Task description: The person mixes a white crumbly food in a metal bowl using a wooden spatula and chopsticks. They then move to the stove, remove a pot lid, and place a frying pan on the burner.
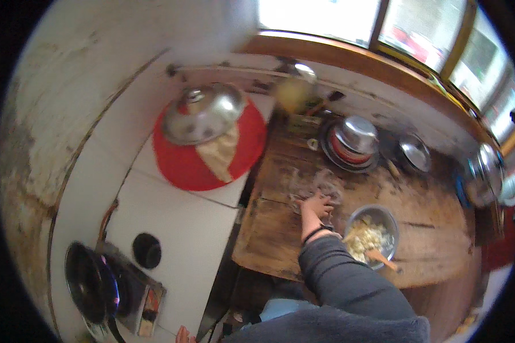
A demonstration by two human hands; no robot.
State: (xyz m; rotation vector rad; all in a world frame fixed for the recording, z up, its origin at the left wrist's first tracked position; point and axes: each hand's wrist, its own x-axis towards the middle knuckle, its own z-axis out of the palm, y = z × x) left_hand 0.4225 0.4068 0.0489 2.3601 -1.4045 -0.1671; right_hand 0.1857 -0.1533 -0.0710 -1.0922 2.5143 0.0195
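My right hand (317, 206) is stretched over the wooden table (279, 231), its fingers spread at a crumpled, clear plastic bag (326, 182); whether it grips the plastic is not clear. Just right of that wrist stands a metal bowl (395, 223) holding a pale chopped food (367, 233), with a wooden spatula (380, 258) resting in it. Of my left hand (184, 335) only the fingers show, at the bottom edge beside the white tiled counter (189, 240); nothing is seen in them.
A lit gas stove (131, 287) carries a black pan (86, 283) at lower left. On the counter, a metal lid (201, 113) and a cloth (219, 154) lie over a red round board (176, 171). Stacked bowls (355, 135) and another lid (414, 152) stand along the table's back.
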